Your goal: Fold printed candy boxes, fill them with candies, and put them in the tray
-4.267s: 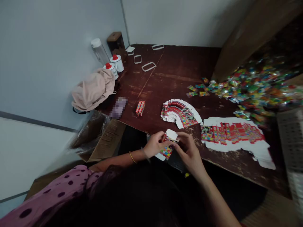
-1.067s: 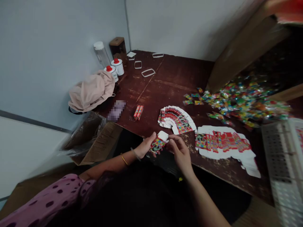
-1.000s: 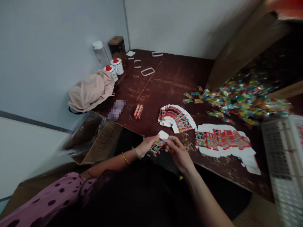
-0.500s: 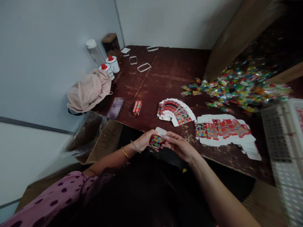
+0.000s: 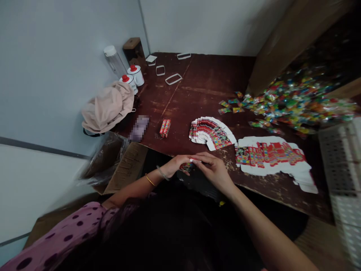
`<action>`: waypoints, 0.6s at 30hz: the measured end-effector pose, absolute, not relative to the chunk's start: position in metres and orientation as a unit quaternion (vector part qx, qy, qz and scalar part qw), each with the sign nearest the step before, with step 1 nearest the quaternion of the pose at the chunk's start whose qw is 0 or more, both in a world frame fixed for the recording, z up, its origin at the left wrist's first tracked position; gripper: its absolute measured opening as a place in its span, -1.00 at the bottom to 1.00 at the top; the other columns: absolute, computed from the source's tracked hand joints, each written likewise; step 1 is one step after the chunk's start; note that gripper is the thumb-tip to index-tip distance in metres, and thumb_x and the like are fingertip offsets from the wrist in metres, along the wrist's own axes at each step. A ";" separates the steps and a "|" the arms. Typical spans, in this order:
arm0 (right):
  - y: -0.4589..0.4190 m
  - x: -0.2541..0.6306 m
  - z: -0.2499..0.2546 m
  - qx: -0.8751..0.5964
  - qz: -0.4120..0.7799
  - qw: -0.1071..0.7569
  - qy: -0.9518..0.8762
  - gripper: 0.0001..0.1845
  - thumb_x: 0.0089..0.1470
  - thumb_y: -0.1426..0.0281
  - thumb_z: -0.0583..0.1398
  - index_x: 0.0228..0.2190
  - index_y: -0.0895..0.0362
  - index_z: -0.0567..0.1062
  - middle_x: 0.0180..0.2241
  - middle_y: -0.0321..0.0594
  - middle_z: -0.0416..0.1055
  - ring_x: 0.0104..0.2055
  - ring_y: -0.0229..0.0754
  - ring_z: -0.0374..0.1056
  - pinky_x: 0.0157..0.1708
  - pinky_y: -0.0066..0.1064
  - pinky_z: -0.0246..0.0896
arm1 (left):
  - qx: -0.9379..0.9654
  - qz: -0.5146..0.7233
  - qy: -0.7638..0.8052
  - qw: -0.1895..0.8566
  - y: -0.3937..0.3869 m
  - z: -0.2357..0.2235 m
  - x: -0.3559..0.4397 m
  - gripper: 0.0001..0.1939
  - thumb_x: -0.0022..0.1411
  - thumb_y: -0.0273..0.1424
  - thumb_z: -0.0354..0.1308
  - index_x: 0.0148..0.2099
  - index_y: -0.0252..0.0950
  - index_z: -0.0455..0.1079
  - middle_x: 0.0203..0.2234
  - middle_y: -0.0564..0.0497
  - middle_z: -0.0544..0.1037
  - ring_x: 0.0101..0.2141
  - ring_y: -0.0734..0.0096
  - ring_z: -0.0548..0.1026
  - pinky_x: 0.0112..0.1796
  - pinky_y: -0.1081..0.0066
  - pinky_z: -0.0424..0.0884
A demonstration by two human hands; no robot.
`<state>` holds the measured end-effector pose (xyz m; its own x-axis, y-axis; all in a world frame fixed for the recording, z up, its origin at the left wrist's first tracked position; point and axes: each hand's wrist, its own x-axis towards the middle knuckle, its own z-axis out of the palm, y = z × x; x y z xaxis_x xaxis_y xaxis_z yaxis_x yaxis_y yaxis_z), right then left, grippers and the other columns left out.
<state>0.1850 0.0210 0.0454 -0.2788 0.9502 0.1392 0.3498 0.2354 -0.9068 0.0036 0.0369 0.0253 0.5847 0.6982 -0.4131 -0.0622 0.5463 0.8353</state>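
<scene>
One small printed carton (image 5: 185,166) is held between both hands, just off the near edge of the dark red table (image 5: 203,90). Most of it is hidden: the left hand (image 5: 175,166) grips it with fingers wrapped around, and the right hand (image 5: 216,170) has its fingers bent over the end, its thumb at a sliver of white flap (image 5: 193,160). The exact finger contact behind the carton cannot be told. A dark shape (image 5: 163,233) covers the near middle of the scene, and a pixelated patch (image 5: 138,128) masks something left of two small red boxes (image 5: 165,128).

On the right, a large cardboard box (image 5: 273,52) is cut off; wrapped sweets (image 5: 296,99) lie heaped at its dark opening, a few loose on the table, the rightmost blurred. Near it, a pale perforated crate (image 5: 338,162) is also cut off, its contents unclear. At near left, an open carton (image 5: 126,169) holds crumpled clear plastic (image 5: 105,160); its depth is too dark to read. Two lidded mugs (image 5: 137,77) at far left hide their insides. Flat printed cartons lie in a fan (image 5: 216,135) and an overlapping row (image 5: 275,154).
</scene>
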 end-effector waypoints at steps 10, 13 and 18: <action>0.008 0.160 0.019 -0.509 0.339 0.326 -0.721 -0.57 0.19 0.18 0.12 0.08 -0.07 0.43 0.04 -0.12 0.37 0.02 -0.04 0.33 0.05 -0.15 0.24 | 0.453 0.218 0.411 0.761 0.027 0.019 -0.017 -0.62 0.22 -0.22 0.10 0.01 -0.35 0.29 -0.32 -0.04 0.45 -0.38 0.43 0.47 -0.45 0.47 0.43; 0.036 0.142 0.002 -0.522 0.424 0.334 -0.660 -0.49 0.18 0.11 0.10 0.11 0.01 0.38 0.03 -0.11 0.39 0.04 -0.07 0.34 0.09 -0.18 0.21 | 0.571 0.271 0.474 0.613 0.036 0.022 -0.020 -0.58 0.22 -0.33 0.09 0.11 -0.29 0.27 -0.11 -0.11 0.43 -0.19 0.33 0.45 -0.23 0.33 0.47; 0.135 0.109 -0.015 -0.550 0.431 0.375 -0.609 -0.45 0.14 0.01 0.05 -0.04 0.12 0.47 -0.08 -0.07 0.48 0.00 -0.01 0.36 0.05 -0.10 0.21 | 0.619 0.375 0.613 0.317 0.087 0.019 -0.056 -0.46 0.25 -0.34 0.07 0.26 -0.27 0.17 0.13 -0.20 0.26 0.08 0.18 0.32 0.09 0.19 0.28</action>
<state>0.1088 0.1353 -0.0151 -0.1132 0.9934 -0.0183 0.3470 0.0222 -0.9376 -0.0557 0.0873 0.0194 -0.0317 0.9966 0.0761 0.5211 -0.0485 0.8521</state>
